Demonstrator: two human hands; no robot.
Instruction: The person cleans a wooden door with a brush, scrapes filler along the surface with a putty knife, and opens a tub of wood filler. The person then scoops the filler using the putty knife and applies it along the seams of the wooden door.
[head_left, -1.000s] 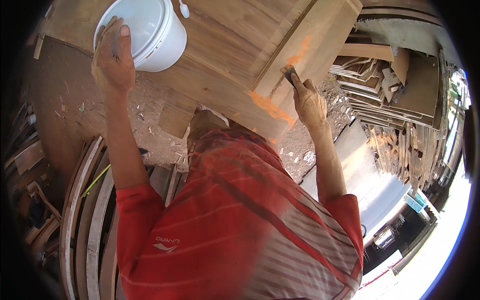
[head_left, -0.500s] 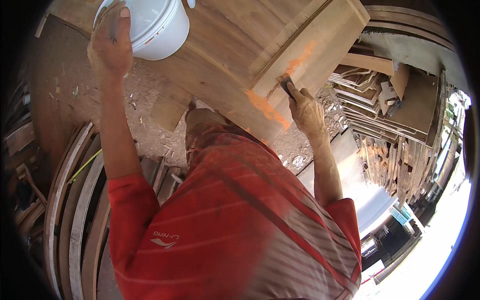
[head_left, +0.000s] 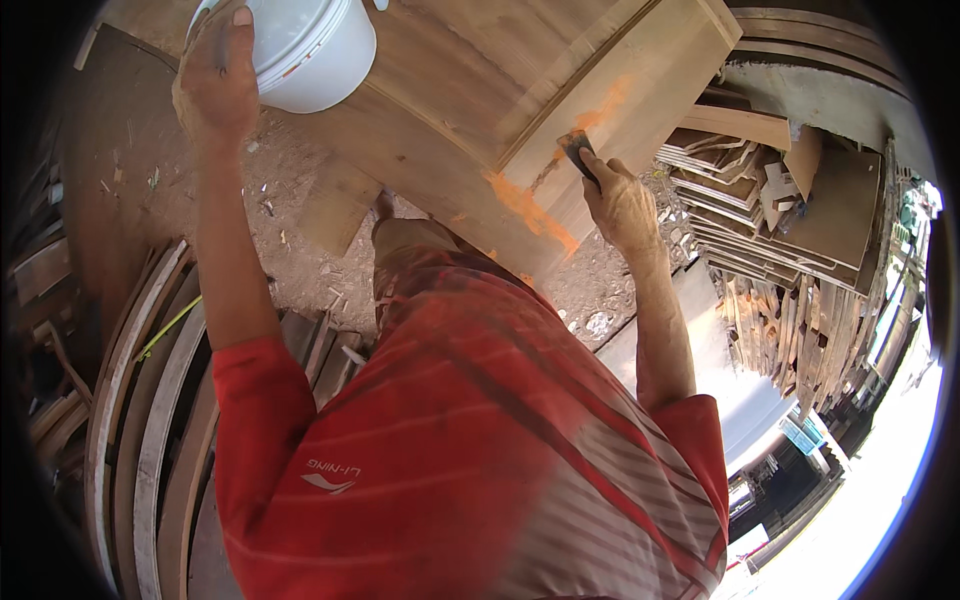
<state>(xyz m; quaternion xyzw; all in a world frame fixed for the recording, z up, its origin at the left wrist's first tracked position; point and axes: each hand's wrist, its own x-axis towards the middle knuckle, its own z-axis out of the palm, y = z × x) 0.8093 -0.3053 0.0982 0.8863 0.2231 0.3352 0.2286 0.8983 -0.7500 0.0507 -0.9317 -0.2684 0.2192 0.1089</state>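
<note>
My right hand (head_left: 622, 205) grips a putty knife (head_left: 577, 152) with a dark handle and a broad, stained blade. The blade is at a pale wooden panel (head_left: 655, 95), beside a smear of orange filler (head_left: 606, 102). A longer orange filler streak (head_left: 530, 210) crosses the panel nearer to me. My left hand (head_left: 215, 95) is at a white plastic bucket (head_left: 325, 65), thumb pointing up and fingers curled. The hand hides part of the bucket, and what its fingers hold cannot be made out.
Brown boards (head_left: 440, 60) lie under and beside the bucket. A loose wood piece (head_left: 330, 205) rests on the dirt floor near my foot. At right stand stacked panels (head_left: 725, 190) and split wood (head_left: 775, 325). Curved frame pieces (head_left: 165, 420) lean at lower left.
The putty knife has shifted slightly up and to the right, and its blade has turned a little. My left hand has moved slightly up and left.
</note>
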